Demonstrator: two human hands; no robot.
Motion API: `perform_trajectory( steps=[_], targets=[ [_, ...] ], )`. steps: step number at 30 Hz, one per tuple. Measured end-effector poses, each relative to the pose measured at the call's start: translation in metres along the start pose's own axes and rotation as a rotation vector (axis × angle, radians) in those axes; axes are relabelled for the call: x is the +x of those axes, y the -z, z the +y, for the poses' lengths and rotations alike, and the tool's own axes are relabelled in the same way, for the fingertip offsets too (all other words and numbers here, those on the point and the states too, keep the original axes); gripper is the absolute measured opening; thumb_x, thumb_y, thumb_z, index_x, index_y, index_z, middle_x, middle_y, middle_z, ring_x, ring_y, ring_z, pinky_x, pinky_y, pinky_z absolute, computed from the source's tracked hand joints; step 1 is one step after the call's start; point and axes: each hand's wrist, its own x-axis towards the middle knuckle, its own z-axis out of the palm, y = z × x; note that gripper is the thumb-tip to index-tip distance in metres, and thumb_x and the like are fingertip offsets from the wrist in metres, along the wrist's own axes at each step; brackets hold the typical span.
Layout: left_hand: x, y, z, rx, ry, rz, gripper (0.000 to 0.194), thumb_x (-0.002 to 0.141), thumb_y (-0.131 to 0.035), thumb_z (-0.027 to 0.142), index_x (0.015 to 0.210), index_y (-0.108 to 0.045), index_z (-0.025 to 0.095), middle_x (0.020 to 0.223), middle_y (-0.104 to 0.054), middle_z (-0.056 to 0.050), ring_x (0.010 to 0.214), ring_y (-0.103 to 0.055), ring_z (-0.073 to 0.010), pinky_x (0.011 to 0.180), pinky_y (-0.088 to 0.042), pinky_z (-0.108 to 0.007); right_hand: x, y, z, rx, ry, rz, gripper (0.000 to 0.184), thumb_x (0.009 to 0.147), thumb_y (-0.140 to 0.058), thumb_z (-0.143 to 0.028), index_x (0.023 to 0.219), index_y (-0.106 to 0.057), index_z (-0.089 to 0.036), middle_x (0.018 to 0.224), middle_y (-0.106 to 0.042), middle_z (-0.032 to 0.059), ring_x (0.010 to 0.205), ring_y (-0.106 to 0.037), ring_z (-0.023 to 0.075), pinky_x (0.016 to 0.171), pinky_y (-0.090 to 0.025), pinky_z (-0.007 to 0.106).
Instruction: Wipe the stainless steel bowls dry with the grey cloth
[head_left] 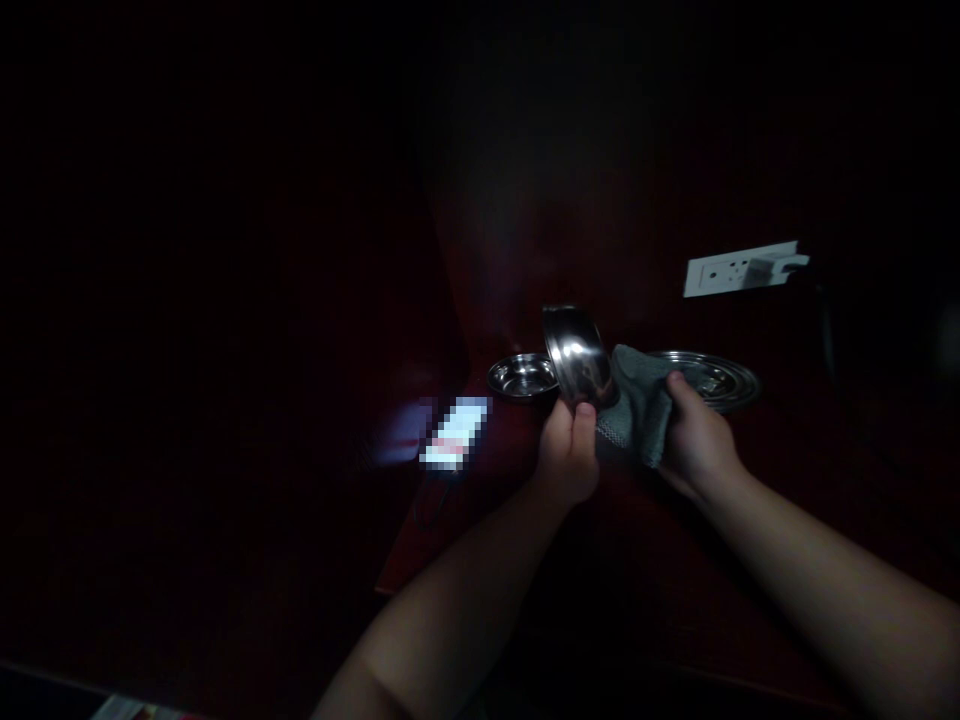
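Observation:
A shiny metal bowl (576, 352) is tilted on its side in the air, its rim gripped by my left hand (570, 455) with the thumb on the outside. My right hand (697, 430) is closed on a grey-green cloth (641, 405), which touches the bowl's underside on the right. Behind the bowl, a shallow metal dish (521, 377) rests on the dark red table. A round metal plate (731, 382) lies behind my right hand, partly hidden by the hand and the cloth.
A lit phone (455, 435) with a blurred screen lies left of my left hand, a thin cable near it. On the wall at right is a white power socket (724, 273) with a plug (791, 263) in it. The surroundings are very dark.

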Motion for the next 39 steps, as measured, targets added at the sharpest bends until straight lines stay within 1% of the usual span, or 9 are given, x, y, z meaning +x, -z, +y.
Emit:
perform_trajectory(
  steps=[3,5,10,15,18,20,28,34,39],
  targets=[
    [0.000,0.001,0.001,0.066,-0.016,-0.097,0.036,0.093,-0.035,0.031,0.122,-0.050,0.017,0.126,-0.056,-0.010,0.118,-0.050,-0.0207,0.104,-0.037,-0.035,-0.001,0.000,0.002,-0.023,-0.052,0.075,0.028,0.080,-0.056,-0.042,0.094,-0.063,-0.019,0.090,-0.071,0.0043,0.087,-0.067,0.0212,0.082,-0.055,0.039],
    [0.000,0.002,0.000,0.112,-0.013,-0.142,0.037,0.092,-0.035,0.031,0.123,-0.050,0.017,0.126,-0.056,-0.010,0.118,-0.051,-0.0215,0.104,-0.037,-0.036,-0.001,0.003,0.006,-0.084,-0.003,0.033,0.036,0.078,-0.056,-0.048,0.097,-0.062,-0.018,0.094,-0.071,0.0054,0.092,-0.066,0.0223,0.087,-0.052,0.040],
    [-0.001,0.003,0.002,0.156,0.038,-0.133,0.036,0.092,-0.035,0.032,0.121,-0.050,0.017,0.106,-0.065,-0.008,0.104,-0.059,-0.0206,0.094,-0.045,-0.032,-0.004,0.013,0.010,-0.380,0.123,-0.020,0.042,0.077,-0.054,-0.056,0.097,-0.065,-0.021,0.099,-0.070,0.0053,0.101,-0.063,0.0266,0.096,-0.046,0.045],
    [0.000,0.003,0.006,0.172,0.039,-0.060,0.036,0.092,-0.034,0.032,0.121,-0.050,0.018,0.109,-0.065,-0.008,0.100,-0.061,-0.0195,0.093,-0.045,-0.031,-0.013,0.013,0.000,-0.585,0.475,-0.379,0.045,0.086,-0.043,-0.050,0.119,-0.058,-0.025,0.122,-0.061,0.0046,0.119,-0.052,0.0262,0.100,-0.043,0.042],
    [0.000,0.003,0.006,0.186,0.025,-0.052,0.037,0.092,-0.034,0.032,0.124,-0.048,0.018,0.115,-0.063,-0.008,0.106,-0.058,-0.0196,0.096,-0.043,-0.031,-0.014,0.012,-0.007,-0.703,0.731,-0.612,0.050,0.089,-0.040,-0.042,0.135,-0.042,-0.024,0.147,-0.034,0.0030,0.135,-0.031,0.0247,0.112,-0.026,0.044],
    [0.000,0.003,0.006,0.192,0.024,-0.071,0.038,0.092,-0.033,0.031,0.125,-0.048,0.017,0.118,-0.061,-0.008,0.109,-0.057,-0.0198,0.098,-0.042,-0.031,-0.014,0.012,-0.010,-0.788,0.834,-0.688,0.050,0.090,-0.040,-0.038,0.138,-0.038,-0.023,0.153,-0.021,0.0028,0.138,-0.023,0.0254,0.114,-0.020,0.046],
    [-0.003,0.006,0.004,0.173,0.002,-0.071,0.041,0.094,-0.026,0.035,0.116,-0.055,0.016,0.097,-0.066,-0.007,0.095,-0.060,-0.0192,0.087,-0.046,-0.030,-0.009,0.013,-0.016,-0.930,1.016,-0.617,0.047,0.090,-0.038,-0.034,0.136,-0.041,-0.024,0.148,-0.032,0.0030,0.139,-0.019,0.0278,0.112,-0.019,0.052],
    [-0.006,0.010,0.003,0.175,-0.027,-0.048,0.043,0.093,-0.025,0.042,0.092,-0.060,0.016,0.077,-0.064,-0.005,0.072,-0.057,-0.0161,0.067,-0.045,-0.027,-0.009,0.013,-0.021,-0.888,0.939,-0.568,0.046,0.089,-0.036,-0.042,0.130,-0.048,-0.025,0.143,-0.040,0.0023,0.137,-0.026,0.0270,0.112,-0.020,0.050],
    [-0.008,0.010,0.002,0.186,-0.045,-0.043,0.046,0.093,-0.025,0.046,0.083,-0.058,0.015,0.069,-0.060,-0.004,0.065,-0.054,-0.0154,0.062,-0.044,-0.027,-0.008,0.010,-0.022,-0.769,0.820,-0.476,0.051,0.085,-0.040,-0.053,0.123,-0.055,-0.024,0.138,-0.047,0.0033,0.133,-0.033,0.0266,0.112,-0.020,0.048]
  ],
)
